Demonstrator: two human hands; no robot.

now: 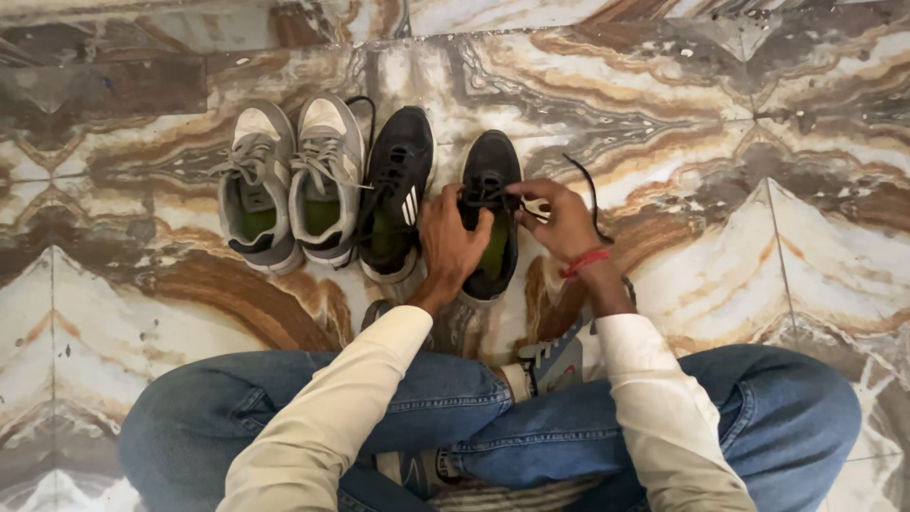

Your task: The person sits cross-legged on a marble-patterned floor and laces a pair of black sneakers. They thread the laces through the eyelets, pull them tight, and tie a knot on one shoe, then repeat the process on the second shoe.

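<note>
Head view, looking down at a marbled brown-and-cream tiled floor (787, 246). The person is seated cross-legged in blue jeans (455, 417), with cream sleeves (341, 398) reaching forward.

Left hand (453, 239): fingers are curled and pressed against the near side of a black shoe (491, 223), at its laces; the grip is partly closed, and the upper of the shoe appears to be steadied by it. Whether a lace end is pinched cannot be told.

Right hand (561, 220): closed in a pinch on a black lace (585, 190), which is drawn out of the shoe and loops up and over beyond the knuckles. A red thread band (585, 262) is worn at this wrist.

The black shoe stands directly between the two hands, toe pointing away. Just beyond the left hand's outer side, a second black shoe with white stripes (398, 194) is set. Further out on that side, a pair of grey shoes (289, 185) with green insoles is placed, touching each other.
</note>
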